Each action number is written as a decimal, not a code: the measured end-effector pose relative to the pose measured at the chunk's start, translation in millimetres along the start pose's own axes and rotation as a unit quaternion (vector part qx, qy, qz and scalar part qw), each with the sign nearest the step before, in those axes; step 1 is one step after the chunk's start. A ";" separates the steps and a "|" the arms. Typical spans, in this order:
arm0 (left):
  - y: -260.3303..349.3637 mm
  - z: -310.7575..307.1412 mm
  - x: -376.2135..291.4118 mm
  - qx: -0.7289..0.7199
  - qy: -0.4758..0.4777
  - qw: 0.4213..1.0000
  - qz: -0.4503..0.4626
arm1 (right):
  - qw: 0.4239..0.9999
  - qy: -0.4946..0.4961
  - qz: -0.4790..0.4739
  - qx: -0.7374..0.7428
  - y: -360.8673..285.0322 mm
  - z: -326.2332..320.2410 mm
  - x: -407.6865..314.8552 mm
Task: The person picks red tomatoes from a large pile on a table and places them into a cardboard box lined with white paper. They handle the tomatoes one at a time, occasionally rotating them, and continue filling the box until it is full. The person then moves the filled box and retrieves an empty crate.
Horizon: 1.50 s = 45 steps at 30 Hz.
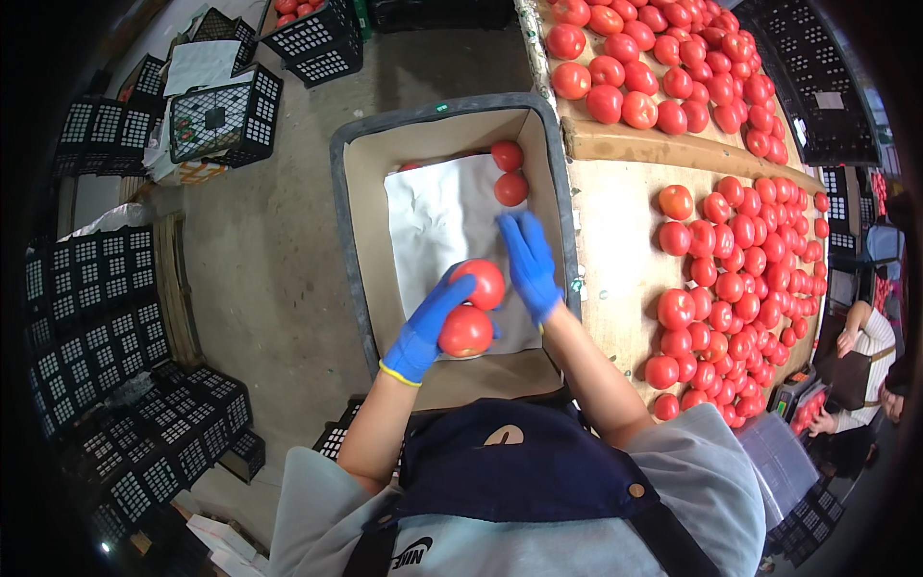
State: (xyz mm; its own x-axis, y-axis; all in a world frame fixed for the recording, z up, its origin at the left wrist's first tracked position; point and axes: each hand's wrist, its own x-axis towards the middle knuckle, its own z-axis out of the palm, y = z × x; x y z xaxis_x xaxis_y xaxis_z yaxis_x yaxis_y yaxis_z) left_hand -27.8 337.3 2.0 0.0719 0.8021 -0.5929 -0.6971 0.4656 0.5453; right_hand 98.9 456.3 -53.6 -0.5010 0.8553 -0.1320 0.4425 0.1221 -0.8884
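My left hand point(420, 335), in a blue glove with a yellow cuff, grips two red tomatoes, an upper one point(479, 284) and a lower one point(466, 332), above a paper-lined crate point(360, 238). My right hand point(532, 261), gloved the same way, is inside the crate along its right side. Its fingers point toward two tomatoes, one at the far right corner point(507, 156) and one just below it point(511, 189). The underside of that hand is hidden. A white paper sheet point(433, 216) covers much of the crate's inside; part of another tomato point(409, 166) shows at its far edge.
Right of the crate, a table point(613, 216) bears many loose tomatoes point(730, 286), split by a wooden divider point(649, 148). Black plastic crates point(94, 303) are stacked at left. At far right, a person point(869, 346) stands beside a scale point(793, 386).
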 end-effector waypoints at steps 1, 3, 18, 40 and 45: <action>-1.0 -5.3 -8.7 -0.057 0.054 0.996 -0.049 | 0.998 0.056 0.000 -0.027 13.4 10.7 18.5; -4.9 -14.3 -27.3 -0.091 0.048 0.995 -0.001 | 0.969 0.143 0.034 -0.197 47.1 42.8 63.4; -33.3 -25.6 -100.1 -0.155 0.028 0.982 0.107 | 0.735 -0.242 0.057 0.630 11.1 26.5 7.9; -99.6 162.2 23.8 0.084 -0.146 0.968 -0.186 | 0.844 0.025 0.227 0.485 54.0 -221.1 -153.1; -78.1 125.2 22.6 0.054 -0.163 0.968 -0.186 | 0.518 0.008 0.228 0.824 80.1 -216.7 -76.8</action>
State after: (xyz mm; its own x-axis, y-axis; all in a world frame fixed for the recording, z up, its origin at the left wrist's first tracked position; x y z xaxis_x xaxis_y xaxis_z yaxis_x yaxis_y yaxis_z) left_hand 117.6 366.0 20.3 0.5362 0.6394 -0.5511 -0.5027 0.7663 0.4000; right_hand 334.1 509.5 -19.3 -0.6124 0.6110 -0.5017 -0.7304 -0.6801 0.0633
